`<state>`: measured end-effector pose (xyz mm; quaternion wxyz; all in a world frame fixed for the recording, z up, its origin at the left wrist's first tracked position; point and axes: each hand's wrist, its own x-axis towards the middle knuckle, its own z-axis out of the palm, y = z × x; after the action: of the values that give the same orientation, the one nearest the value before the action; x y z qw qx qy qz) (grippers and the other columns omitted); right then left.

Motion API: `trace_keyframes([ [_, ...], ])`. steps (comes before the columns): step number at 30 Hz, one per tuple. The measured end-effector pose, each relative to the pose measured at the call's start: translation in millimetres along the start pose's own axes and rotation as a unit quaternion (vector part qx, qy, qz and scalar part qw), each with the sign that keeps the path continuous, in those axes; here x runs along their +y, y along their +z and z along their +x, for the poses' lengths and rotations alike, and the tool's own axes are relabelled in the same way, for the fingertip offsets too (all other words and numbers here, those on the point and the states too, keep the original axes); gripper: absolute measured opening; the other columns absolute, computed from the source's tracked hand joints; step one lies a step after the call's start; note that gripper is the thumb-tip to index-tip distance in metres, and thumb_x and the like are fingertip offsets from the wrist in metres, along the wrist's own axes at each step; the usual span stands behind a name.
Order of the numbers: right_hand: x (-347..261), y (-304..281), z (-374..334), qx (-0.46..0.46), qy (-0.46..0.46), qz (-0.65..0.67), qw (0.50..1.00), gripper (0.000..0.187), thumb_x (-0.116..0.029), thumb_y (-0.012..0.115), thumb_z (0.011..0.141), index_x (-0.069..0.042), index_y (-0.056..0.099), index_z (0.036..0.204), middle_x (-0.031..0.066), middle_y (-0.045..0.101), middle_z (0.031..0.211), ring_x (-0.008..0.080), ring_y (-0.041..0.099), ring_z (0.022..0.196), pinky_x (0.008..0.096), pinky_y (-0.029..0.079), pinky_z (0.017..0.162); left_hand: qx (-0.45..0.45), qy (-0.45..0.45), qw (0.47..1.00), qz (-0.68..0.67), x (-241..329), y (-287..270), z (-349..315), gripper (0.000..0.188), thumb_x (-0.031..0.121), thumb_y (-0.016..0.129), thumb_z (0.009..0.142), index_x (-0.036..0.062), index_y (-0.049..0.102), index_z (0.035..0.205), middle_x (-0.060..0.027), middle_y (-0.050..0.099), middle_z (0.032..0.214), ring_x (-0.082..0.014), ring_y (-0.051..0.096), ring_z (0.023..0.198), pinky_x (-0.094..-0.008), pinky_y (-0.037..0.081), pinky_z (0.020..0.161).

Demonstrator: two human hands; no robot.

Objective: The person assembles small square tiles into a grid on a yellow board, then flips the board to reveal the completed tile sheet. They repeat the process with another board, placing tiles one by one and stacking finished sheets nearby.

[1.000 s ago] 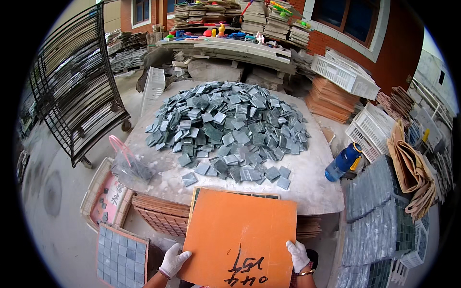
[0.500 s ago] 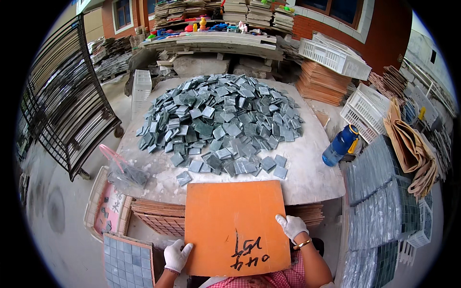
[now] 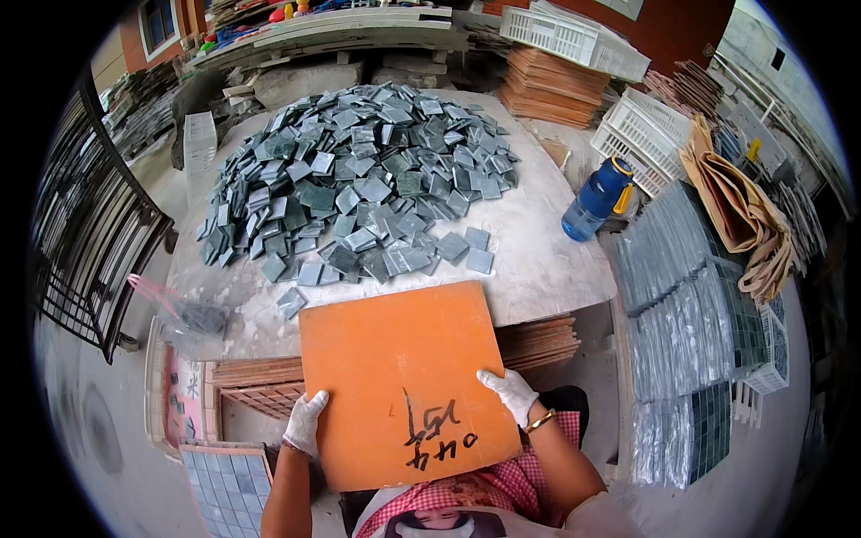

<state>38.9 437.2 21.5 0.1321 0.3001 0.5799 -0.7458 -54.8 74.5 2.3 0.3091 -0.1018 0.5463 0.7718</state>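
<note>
A square orange board [image 3: 404, 359] with black handwriting lies between my two hands, tilted slightly, its far edge overlapping the near edge of the table. My gloved left hand [image 3: 306, 421] grips its left edge, thumb on top and fingers underneath. On the opposite edge my gloved right hand [image 3: 510, 394] holds it the same way. Beyond the board, a large heap of small grey-green stone tiles [image 3: 359, 184] covers much of the whitish table [image 3: 547, 269]. A few loose tiles lie near the board's far edge. The fingers under the board are hidden.
A blue bottle [image 3: 596, 199] stands at the table's right. Further right are stacked wrapped tile sheets [image 3: 682, 314] and white crates [image 3: 639, 134]. A clear bag [image 3: 193, 318] sits at the left corner. Stacked boards [image 3: 538, 345] are under the table; a tile-filled tray [image 3: 226, 484] is lower left.
The view has turned, so the table and heap appear higher and further left. Both hands still hold the board, which now looks slightly rotated.
</note>
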Motion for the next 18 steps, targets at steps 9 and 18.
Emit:
trace_keyframes([
  [9,6,-11,0,-0.028,-0.004,0.01,1.0,0.037,-0.027,0.063,0.089,0.0,0.06,0.113,0.0044,0.065,0.101,0.0128,0.061,0.085,0.0267,0.05,0.073,-0.035,-0.13,0.991,-0.022,14,0,7,0.05,0.023,0.066,0.083,0.0015,0.05,0.125,-0.0111,0.06,0.119,-0.0256,0.059,0.105,-0.0414,0.048,0.09],
  [18,-54,-3,-23,-0.034,-0.221,-0.044,0.974,0.043,-0.034,0.071,0.082,0.001,0.062,0.106,0.0003,0.063,0.094,0.0074,0.056,0.08,0.0223,0.046,0.069,-0.052,0.173,0.983,0.045,56,24,-24,0.042,0.019,0.068,0.081,-0.0022,0.057,0.115,-0.0064,0.064,0.105,-0.0169,0.059,0.096,-0.0325,0.047,0.085],
])
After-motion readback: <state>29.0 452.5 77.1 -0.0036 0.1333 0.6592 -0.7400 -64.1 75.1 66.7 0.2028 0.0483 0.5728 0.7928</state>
